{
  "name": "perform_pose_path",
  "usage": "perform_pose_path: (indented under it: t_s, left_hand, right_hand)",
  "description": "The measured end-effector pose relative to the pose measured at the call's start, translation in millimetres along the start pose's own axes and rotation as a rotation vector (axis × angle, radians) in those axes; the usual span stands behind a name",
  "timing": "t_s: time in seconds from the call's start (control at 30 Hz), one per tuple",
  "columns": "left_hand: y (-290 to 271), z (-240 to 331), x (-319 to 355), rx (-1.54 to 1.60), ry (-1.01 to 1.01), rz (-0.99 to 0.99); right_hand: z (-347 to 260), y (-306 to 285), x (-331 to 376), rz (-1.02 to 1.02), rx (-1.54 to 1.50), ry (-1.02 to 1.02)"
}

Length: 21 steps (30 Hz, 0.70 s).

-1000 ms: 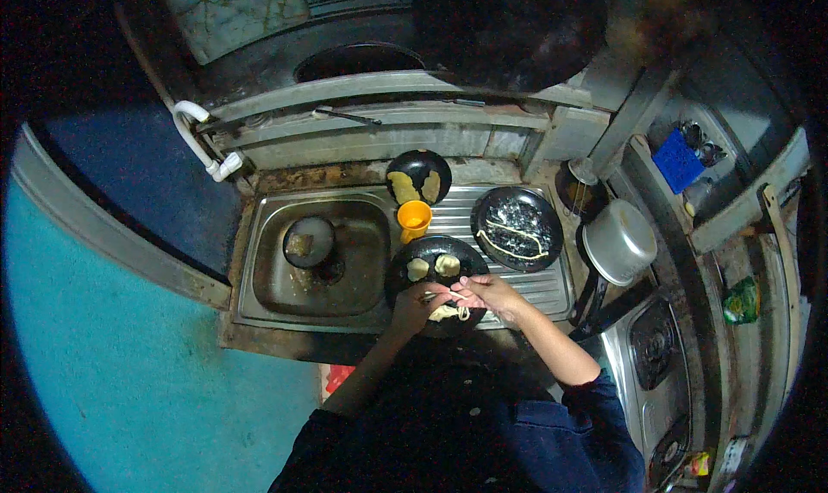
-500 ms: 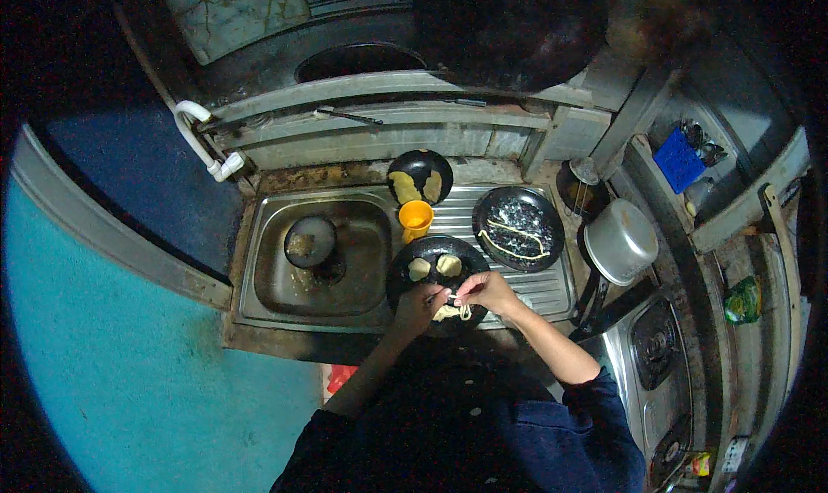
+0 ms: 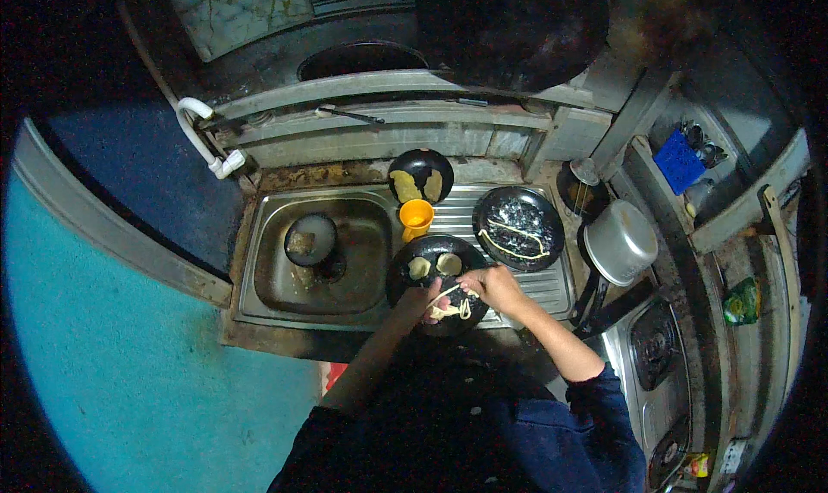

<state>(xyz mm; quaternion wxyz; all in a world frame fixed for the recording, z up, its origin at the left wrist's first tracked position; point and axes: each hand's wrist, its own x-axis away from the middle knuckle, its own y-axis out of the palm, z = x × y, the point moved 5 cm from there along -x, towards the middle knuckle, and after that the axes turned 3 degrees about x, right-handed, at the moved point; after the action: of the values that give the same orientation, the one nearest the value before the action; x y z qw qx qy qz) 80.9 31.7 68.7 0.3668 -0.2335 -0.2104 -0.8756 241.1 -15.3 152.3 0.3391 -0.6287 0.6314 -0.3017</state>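
Between my two hands stretches a thin pale strand of dough, its loose loops hanging down over a dark round plate. My left hand is closed on the strand at the plate's near left side. Just above the plate's right part, my right hand pinches the strand's other end. Two small flattened dough rounds lie on the far half of that plate. To the right, a black plate dusted with white flour carries another long dough strand.
An orange mug stands behind the dark plate, before a black bowl with flat yellowish pieces. On the left is a steel sink with a round dark pan in it. A metal pot and a stove are at the right.
My hands have moved slightly apart, the right one a little up and rightward. More of the pale dough strand now shows stretched between them.
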Motion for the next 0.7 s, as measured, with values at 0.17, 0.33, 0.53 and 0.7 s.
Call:
perform_pose_path:
  t_s: [0.17, 0.33, 0.53, 0.7]
  left_hand:
    - [4.1, 8.0, -2.0, 0.126, 0.078, -0.118]
    - [2.7, 35.8, 10.5, -0.112, 0.236, -0.158]
    - [-7.3, 32.6, -3.6, -0.239, 0.328, -0.187]
    - [-10.8, 35.5, 2.7, -0.315, 0.316, -0.112]
  right_hand:
    - [-5.5, -26.9, -4.9, -0.021, 0.038, 0.008]
    - [-26.5, -75.1, -8.3, 0.109, -0.128, -0.021]
    - [-14.1, -102.5, -13.2, 0.194, -0.299, 0.025]
    - [6.2, -116.3, -14.7, 0.25, -0.875, 0.03]
